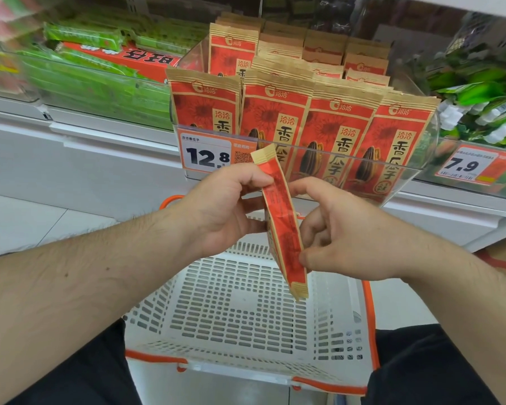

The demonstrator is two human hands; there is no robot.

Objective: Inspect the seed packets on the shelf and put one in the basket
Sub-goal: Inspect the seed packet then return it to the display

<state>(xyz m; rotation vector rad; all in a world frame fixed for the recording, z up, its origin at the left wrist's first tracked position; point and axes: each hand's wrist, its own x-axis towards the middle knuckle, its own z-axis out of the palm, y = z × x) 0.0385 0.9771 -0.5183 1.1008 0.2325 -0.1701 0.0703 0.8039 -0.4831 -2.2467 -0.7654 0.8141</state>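
Two hands hold one seed packet (282, 226) between them, up in the air. The left hand (219, 211) pinches the packet near its top, with the thumb on the edge that faces the camera and the fingers curled behind it. The right hand (342, 235) pinches the packet lower down, near its bottom end, with its fingers curled too. The packet is turned sideways, so only its thin red side and its tan ends show, and it leans a little with the top toward the left hand. Right under both hands sits a white basket (246, 311) with orange handles and lots of small holes in it. The packet hangs above the basket and does not touch it. Just past the hands, on the shelf (105, 153), a clear bin (421, 159) holds rows of more red and tan seed packets (275, 112) standing up. A price tag (206, 154) that says 12.8 is stuck on the front of the bin, just beyond the left hand. Another price tag (468, 166) that says 7.9 is farther out past the right hand. Green snack bags (100, 80) lie on the shelf far beyond the left hand.
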